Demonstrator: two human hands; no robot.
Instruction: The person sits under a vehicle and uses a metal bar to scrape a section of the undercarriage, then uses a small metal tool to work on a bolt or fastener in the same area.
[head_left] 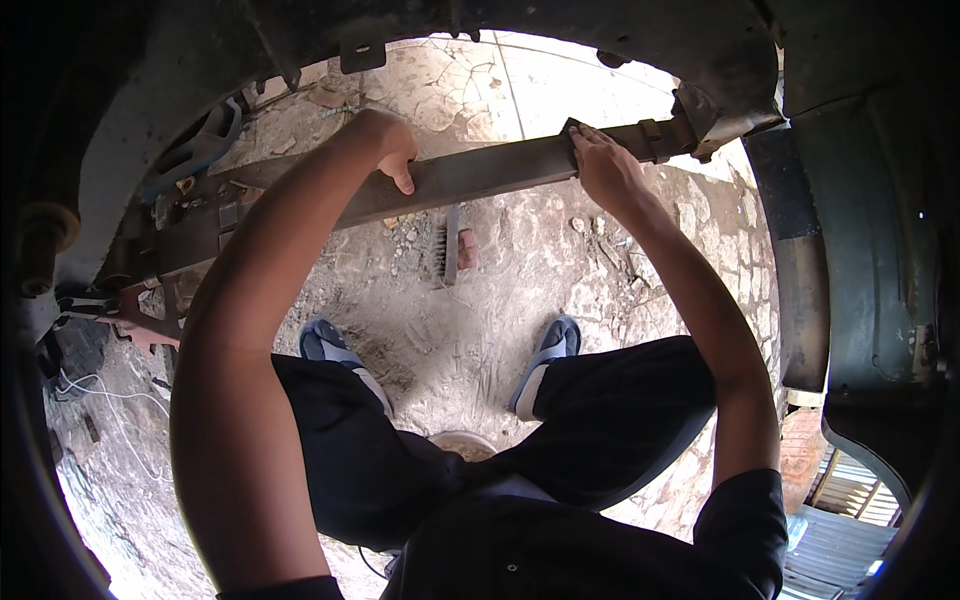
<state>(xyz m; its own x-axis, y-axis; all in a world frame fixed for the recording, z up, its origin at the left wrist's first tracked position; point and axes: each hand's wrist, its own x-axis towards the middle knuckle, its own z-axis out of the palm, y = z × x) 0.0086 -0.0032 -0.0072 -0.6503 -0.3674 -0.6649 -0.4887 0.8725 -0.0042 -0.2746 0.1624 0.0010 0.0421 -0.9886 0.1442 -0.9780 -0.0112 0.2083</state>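
Observation:
A long, dark metal bar (470,172) runs crosswise beneath a vehicle's underside. My left hand (390,150) grips it near the middle, thumb down over the near face; its other fingers are largely hidden. My right hand (600,165) is closed on a small dark pad (570,127), pressed to the bar's upper face farther right; I cannot make out what the pad is. Below the bar, a wire brush (449,255) lies on the dirty ground, beside a reddish broken block (467,248).
Dark bodywork (865,260) arches overhead and down both sides. My sandalled feet (560,340) are on the rough paving (470,330), with a round container rim (462,440) between my legs. A white cable (110,393) lies at the left. Corrugated sheeting (835,550) shows at the lower right.

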